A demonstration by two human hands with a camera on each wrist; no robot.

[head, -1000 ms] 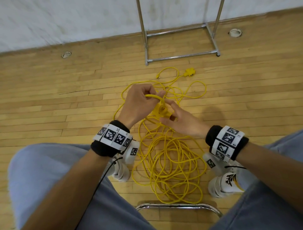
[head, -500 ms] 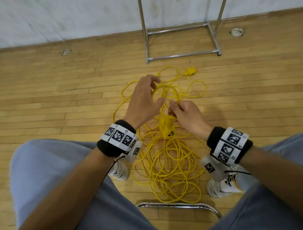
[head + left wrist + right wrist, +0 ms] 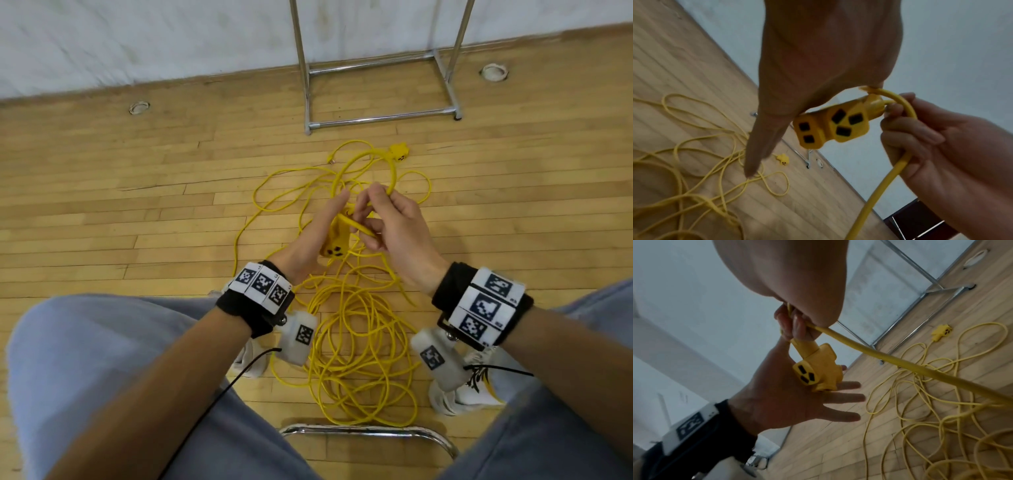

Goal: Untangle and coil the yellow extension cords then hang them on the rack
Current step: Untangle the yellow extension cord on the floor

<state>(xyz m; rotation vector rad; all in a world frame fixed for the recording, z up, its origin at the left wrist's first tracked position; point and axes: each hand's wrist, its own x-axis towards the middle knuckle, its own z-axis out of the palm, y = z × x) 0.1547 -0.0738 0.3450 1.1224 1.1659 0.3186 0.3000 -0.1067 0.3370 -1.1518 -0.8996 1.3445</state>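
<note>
A tangle of yellow extension cord (image 3: pixel 356 342) lies on the wooden floor between my feet. My right hand (image 3: pixel 373 209) grips one cord just behind its yellow three-way socket block (image 3: pixel 334 246), and a loop of that cord rises above the knuckles. In the right wrist view the block (image 3: pixel 818 369) hangs from those fingers against the palm of my left hand (image 3: pixel 807 400), whose fingers are straight and spread. My left hand (image 3: pixel 329 222) holds nothing. A second socket block (image 3: pixel 399 152) lies on the floor near the metal rack (image 3: pixel 376 118).
The rack's base bars and uprights stand by the white wall ahead. A loose plug end (image 3: pixel 330 160) lies beside the far loops. A chrome chair rail (image 3: pixel 370 433) crosses below the cord pile, and my white shoes (image 3: pixel 462 394) flank it. Round floor caps (image 3: pixel 139 107) sit near the wall.
My left hand has let go of the cord loop and flattened beside the socket block. My right hand has shifted up and left, still holding the cord behind the block.
</note>
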